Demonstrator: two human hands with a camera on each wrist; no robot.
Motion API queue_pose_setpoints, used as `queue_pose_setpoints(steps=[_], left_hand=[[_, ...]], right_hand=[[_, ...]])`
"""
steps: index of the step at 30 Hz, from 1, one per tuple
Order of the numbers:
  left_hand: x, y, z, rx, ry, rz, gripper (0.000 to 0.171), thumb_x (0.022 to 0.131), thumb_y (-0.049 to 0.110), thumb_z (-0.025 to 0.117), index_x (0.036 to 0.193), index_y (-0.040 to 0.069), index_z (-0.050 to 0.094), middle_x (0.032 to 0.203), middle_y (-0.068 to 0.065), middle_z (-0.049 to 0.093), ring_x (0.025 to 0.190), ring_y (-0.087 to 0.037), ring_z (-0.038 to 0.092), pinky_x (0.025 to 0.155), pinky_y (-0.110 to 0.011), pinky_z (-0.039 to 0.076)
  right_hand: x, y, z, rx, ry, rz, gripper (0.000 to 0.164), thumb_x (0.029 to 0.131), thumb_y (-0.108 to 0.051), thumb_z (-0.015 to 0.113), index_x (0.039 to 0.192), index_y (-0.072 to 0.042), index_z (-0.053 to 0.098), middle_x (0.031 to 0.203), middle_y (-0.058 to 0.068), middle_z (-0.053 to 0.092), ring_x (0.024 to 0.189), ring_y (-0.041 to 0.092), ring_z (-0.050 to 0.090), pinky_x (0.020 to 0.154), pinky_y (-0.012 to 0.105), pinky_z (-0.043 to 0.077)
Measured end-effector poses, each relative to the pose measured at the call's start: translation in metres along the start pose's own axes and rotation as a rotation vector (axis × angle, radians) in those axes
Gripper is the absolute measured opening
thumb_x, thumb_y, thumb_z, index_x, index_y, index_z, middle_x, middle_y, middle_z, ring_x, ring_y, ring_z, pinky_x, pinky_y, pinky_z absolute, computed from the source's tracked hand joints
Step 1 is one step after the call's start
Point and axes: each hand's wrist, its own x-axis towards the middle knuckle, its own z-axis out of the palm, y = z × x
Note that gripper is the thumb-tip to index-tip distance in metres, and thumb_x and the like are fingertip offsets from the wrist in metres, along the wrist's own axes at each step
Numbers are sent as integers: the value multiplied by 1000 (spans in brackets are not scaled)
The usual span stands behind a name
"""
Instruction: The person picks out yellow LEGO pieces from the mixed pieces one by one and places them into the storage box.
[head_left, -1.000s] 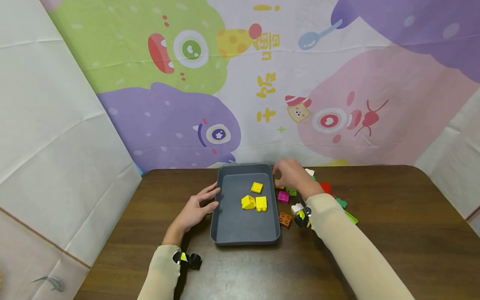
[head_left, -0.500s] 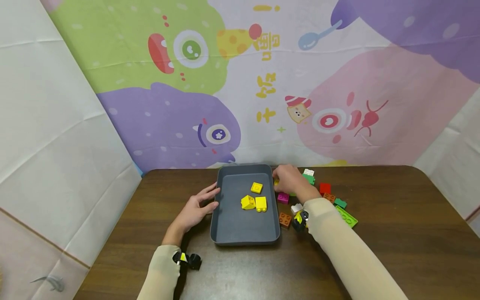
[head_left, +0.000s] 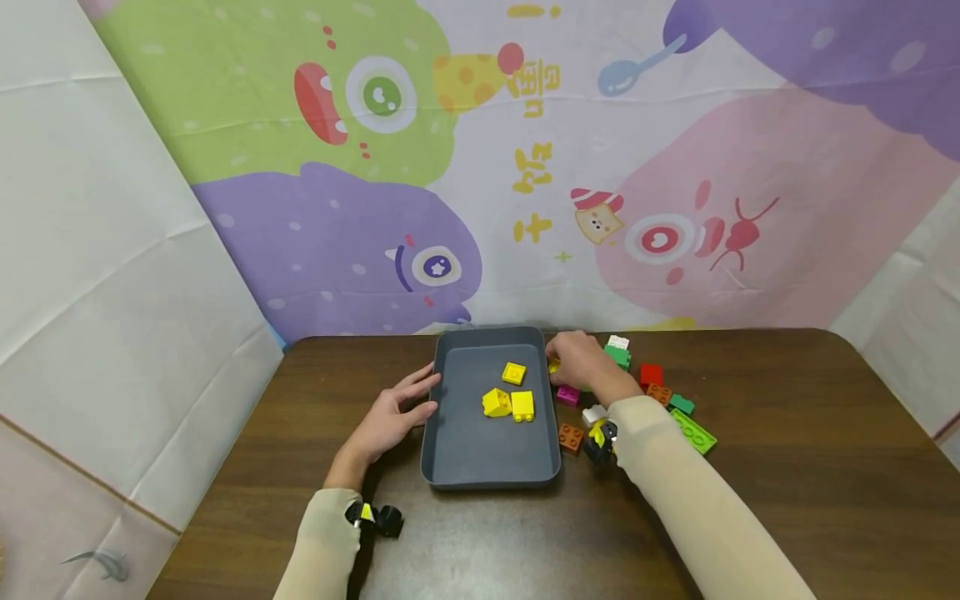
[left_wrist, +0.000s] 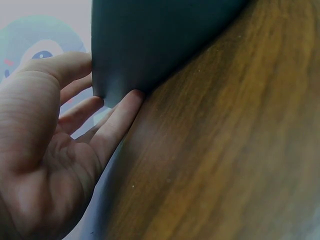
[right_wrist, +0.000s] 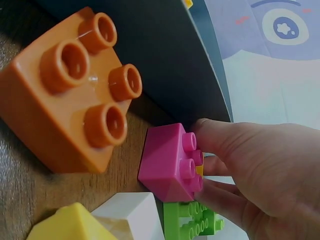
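A dark grey tray [head_left: 480, 454] lies on the table, with a yellow square brick [head_left: 513, 373], a yellow sloped brick [head_left: 496, 403] and a yellow block [head_left: 522, 407] in it. My left hand [head_left: 390, 421] rests its extended fingers against the tray's left wall. Just beyond the tray's right wall, my right hand [head_left: 585, 362] reaches down with its thumb and fingers about a yellow brick [head_left: 553, 366], mostly hidden by the hand. In the right wrist view, a magenta brick [right_wrist: 162, 162] stands right by those fingers, and a green brick [right_wrist: 172, 220] is close below.
Along the tray's right side lies an orange-brown brick [head_left: 571, 437], with a white brick [head_left: 594, 415] near the wrist. Farther right are a red brick [head_left: 651, 375], a lime plate [head_left: 693, 432] and several green, white and brown pieces. A printed cloth [head_left: 525, 275] hangs behind the table.
My right hand has lowered slightly and closed in on the yellow brick beside the tray, its forearm shifting a little left. My left hand and the bricks in the tray stay put.
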Motion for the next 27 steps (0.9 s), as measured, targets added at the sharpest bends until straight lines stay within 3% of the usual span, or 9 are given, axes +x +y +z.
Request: queue_pose_setpoints(steps=[9,16,27], left_hand=[[0,0,-1,-7,-6,12,55,98,19,65,149,6,47,166,-7,28,143,-35,38,91,-39,59],[0,0,-1,1,-3,13,55,98,19,65,149,6,48,166,-7,29,143,-35,39,90,-37,60],[1,-3,0,-1,-6,15,55,99,18,64,149,6,47,166,-9,27,141,-37,42,90,-35,59]], right_hand=[[1,0,0,-6,-15,-15,9,83,-15,81,92,-15,79,97,4,73,79,24,59,74,39,55],[1,1,-1,-8,-19,-18,12,82,-14,81,94,-14,79,99,5,74,80,24,59,76,41,57],[2,3,0,-2,-21,-24,5,82,-15,82,85,-16,78,91,3,74,76,23,59,72,37,55]])
